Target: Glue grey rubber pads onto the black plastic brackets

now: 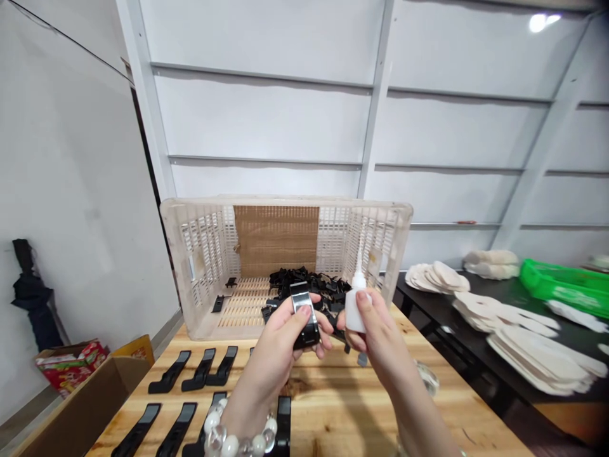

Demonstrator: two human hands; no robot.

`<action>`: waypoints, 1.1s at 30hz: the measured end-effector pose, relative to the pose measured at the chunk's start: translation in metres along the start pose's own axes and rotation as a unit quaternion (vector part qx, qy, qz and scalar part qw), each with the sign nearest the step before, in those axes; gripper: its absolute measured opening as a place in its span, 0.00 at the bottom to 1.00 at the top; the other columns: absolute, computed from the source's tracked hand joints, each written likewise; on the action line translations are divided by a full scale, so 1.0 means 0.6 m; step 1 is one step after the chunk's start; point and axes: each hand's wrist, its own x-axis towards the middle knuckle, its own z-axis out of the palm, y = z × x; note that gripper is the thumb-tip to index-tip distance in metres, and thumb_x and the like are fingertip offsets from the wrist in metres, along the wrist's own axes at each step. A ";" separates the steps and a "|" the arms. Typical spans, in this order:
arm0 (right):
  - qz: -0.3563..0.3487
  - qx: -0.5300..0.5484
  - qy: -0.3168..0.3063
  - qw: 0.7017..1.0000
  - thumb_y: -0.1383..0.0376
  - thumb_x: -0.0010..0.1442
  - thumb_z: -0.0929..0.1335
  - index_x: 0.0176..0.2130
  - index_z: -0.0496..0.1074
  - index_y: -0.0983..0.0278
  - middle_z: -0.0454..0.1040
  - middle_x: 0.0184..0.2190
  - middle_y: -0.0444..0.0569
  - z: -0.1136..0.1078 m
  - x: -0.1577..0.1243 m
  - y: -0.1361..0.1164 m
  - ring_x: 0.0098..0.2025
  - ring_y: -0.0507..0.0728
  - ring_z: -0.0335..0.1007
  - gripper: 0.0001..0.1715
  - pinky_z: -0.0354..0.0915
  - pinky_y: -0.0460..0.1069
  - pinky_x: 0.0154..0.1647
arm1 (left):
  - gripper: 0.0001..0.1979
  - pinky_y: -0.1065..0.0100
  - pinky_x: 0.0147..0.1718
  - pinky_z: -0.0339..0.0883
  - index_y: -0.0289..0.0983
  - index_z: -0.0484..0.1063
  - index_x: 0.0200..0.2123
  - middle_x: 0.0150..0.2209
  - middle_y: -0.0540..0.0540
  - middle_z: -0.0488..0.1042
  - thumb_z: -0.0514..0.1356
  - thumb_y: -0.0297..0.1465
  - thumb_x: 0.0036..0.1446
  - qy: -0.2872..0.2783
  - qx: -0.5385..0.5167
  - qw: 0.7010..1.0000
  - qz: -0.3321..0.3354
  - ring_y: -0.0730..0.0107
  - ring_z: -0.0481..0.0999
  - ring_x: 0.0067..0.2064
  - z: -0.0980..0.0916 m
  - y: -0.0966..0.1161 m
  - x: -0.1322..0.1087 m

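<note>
Between the thumb and fingers of my left hand (290, 333) is a black plastic part (301, 293) with a glossy grey strip on its upper face. My right hand (375, 324) grips a small white squeeze bottle (353, 311), upright, its thin nozzle (360, 260) pointing up. The bottle and the part are apart, side by side above the table. Several similar black parts (204, 369) lie in rows on the wooden table (333, 412) at the left, some hidden behind my left wrist and its beaded bracelet (231, 444).
A white plastic crate (190, 304) lies on its side behind my hands, with a heap of black pieces (304, 279) and a cardboard sheet (276, 241) inside. At right, a black table (428, 304) bears white pads (537, 355) and a green basket (566, 285). A cardboard box (80, 406) stands at left.
</note>
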 end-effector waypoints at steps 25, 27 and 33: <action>-0.335 0.060 0.304 0.890 0.64 0.51 0.72 0.32 0.70 0.66 0.63 0.20 0.39 -0.032 -0.009 -0.038 0.19 0.47 0.56 0.10 0.52 0.43 0.18 | 0.15 0.73 0.19 0.66 0.34 0.61 0.43 0.25 0.46 0.75 0.56 0.39 0.61 -0.081 0.106 0.982 -0.132 0.71 0.74 0.21 -0.020 -0.009 0.004; -0.353 0.015 0.315 0.881 0.64 0.49 0.74 0.34 0.71 0.67 0.66 0.23 0.41 -0.034 -0.015 -0.039 0.22 0.48 0.60 0.12 0.55 0.44 0.20 | 0.16 0.73 0.19 0.67 0.34 0.60 0.43 0.26 0.45 0.76 0.57 0.40 0.60 -0.088 0.111 0.979 -0.149 0.71 0.75 0.21 -0.019 -0.012 0.006; -0.355 -0.075 0.321 0.875 0.58 0.50 0.74 0.36 0.71 0.66 0.66 0.26 0.42 -0.039 -0.021 -0.035 0.23 0.48 0.58 0.17 0.51 0.45 0.21 | 0.14 0.73 0.19 0.68 0.36 0.58 0.39 0.28 0.46 0.76 0.57 0.40 0.59 -0.085 0.121 0.975 -0.164 0.73 0.75 0.21 -0.022 -0.018 0.012</action>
